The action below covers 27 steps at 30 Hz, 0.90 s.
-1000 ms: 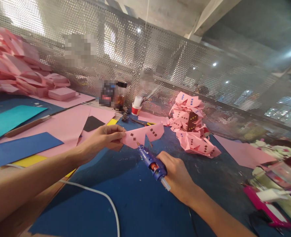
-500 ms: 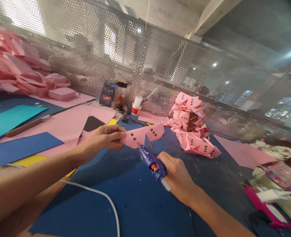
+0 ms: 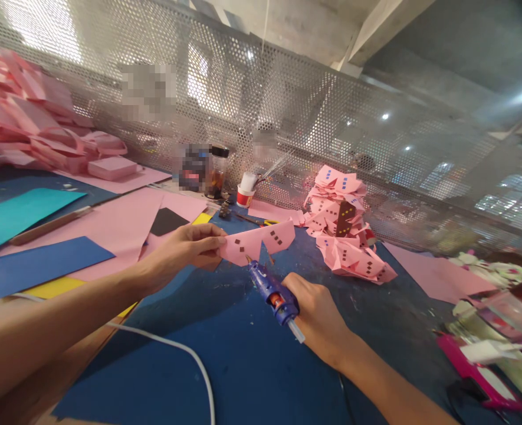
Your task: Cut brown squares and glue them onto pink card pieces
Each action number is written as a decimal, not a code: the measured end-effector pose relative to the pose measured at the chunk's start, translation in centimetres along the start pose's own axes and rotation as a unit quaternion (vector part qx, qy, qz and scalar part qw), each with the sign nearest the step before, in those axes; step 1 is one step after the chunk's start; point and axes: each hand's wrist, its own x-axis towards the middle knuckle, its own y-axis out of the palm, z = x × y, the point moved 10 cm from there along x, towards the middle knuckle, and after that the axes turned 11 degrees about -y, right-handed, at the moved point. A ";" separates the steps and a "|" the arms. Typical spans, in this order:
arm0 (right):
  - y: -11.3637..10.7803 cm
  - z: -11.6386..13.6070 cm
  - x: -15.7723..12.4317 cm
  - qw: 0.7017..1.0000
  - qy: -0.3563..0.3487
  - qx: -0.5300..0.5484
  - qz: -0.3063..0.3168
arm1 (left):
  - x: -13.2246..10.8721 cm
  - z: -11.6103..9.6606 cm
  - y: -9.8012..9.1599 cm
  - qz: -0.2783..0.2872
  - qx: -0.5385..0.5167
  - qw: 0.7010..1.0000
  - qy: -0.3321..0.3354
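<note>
Between the thumb and fingers of my left hand is the left end of a pink paper strip. Small dark brown squares dot the strip, and a V-shaped notch cuts its lower edge. My right hand is closed around a blue hot glue gun, with a clear glue stick poking out of its back. The gun's nozzle is at the strip's lower edge, beneath the left squares; whether it touches I cannot tell. Beyond, to the right, stands a heap of similar pink dotted pieces.
Loose pink strips are piled at the far left. Teal and blue sheets lie nearer. A red-and-white cup stands before the perforated metal screen. A white cable crosses the blue tabletop; a magenta device lies right.
Almost nothing differs. Both hands, the pink strip and the glue gun stay in nearly the same place.
</note>
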 end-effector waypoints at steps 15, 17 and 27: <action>-0.3 0.3 0.0 1.000 -0.008 -0.012 0.001 | 0.1 0.4 0.0 0.011 -0.002 1.000 -0.014; -0.3 0.3 0.0 1.000 -0.006 -0.013 0.003 | 0.1 0.4 0.0 0.012 -0.001 1.000 -0.010; -0.1 -0.1 -0.1 1.000 0.005 -0.011 0.007 | 0.2 0.4 0.0 0.006 -0.005 1.000 -0.013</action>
